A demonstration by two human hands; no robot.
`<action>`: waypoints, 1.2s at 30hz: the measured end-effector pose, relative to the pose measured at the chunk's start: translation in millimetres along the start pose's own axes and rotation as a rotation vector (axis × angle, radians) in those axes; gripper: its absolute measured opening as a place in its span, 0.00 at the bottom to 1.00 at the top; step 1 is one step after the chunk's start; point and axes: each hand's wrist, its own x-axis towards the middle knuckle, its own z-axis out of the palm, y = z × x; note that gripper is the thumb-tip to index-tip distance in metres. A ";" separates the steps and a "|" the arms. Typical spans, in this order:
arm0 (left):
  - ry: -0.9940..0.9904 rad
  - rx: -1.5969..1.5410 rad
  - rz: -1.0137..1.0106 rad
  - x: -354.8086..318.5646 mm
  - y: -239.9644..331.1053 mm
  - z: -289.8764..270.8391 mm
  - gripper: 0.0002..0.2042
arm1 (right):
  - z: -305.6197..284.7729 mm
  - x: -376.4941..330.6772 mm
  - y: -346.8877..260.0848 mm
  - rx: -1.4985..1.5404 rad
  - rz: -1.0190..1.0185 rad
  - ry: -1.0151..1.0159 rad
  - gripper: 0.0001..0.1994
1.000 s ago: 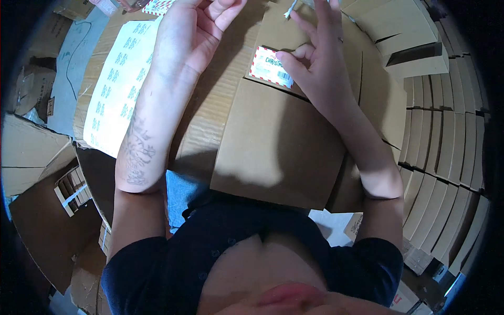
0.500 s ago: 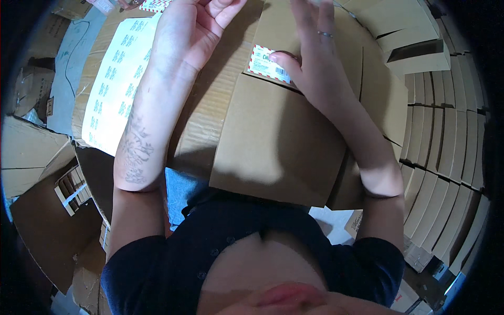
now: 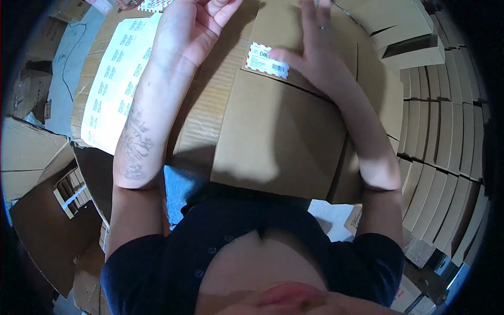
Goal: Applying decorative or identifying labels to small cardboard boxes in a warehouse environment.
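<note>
Two bare hands of one person are in view, and the newest change is at the right hand (image 3: 317, 58): compared with half a second ago, its thumb covers less of the white rectangular paper label with a red-and-white striped border (image 3: 265, 65). So this label is now nearly whole to the eye, and I judge that it lies flat and needs little more pressing. It sits on the large brown cardboard box (image 3: 278, 131), just beyond the seam that crosses the top, toward the left edge. The right hand is open, with fingers stretched and a little blurred; its thumb is at the label's upper edge, but whether it touches, I cannot tell. The left hand (image 3: 197, 29) stays almost in the same place, palm up, fingers partly curled; the upper picture edge cuts it, so I cannot tell if it grips something. Counted, I find one label on this box, one more striped paper piece (image 3: 154, 5) at the top edge, one white printed sheet (image 3: 110, 89) beside the left forearm, one open brown box (image 3: 412, 52) at upper right, and, along the right side, three rows of flat brown cardboard pieces (image 3: 443, 126), too many to count surely.
</note>
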 end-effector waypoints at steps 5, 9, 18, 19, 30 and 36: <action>0.072 0.001 -0.004 -3.4 1.6 5.8 0.05 | 13.3 -10.4 41.7 -0.229 -0.107 0.000 0.59; 0.080 -0.020 -0.003 -4.8 4.2 2.7 0.04 | -8.1 -1.4 -10.5 0.087 -0.063 -0.222 0.62; 0.082 -0.041 -0.046 -3.9 -1.5 7.7 0.03 | -31.4 13.9 4.7 -0.136 -0.439 0.175 0.52; 0.097 -0.044 -0.036 -2.7 -2.2 2.5 0.03 | -34.6 17.1 -13.0 -0.123 -0.448 0.167 0.52; -0.070 0.035 -0.023 32.8 -6.6 -25.3 0.07 | -38.0 -11.3 -132.5 1.003 0.527 -0.442 0.45; -0.042 0.017 -0.006 15.0 0.6 -18.4 0.06 | -24.5 -33.6 -148.5 0.923 0.302 -0.440 0.41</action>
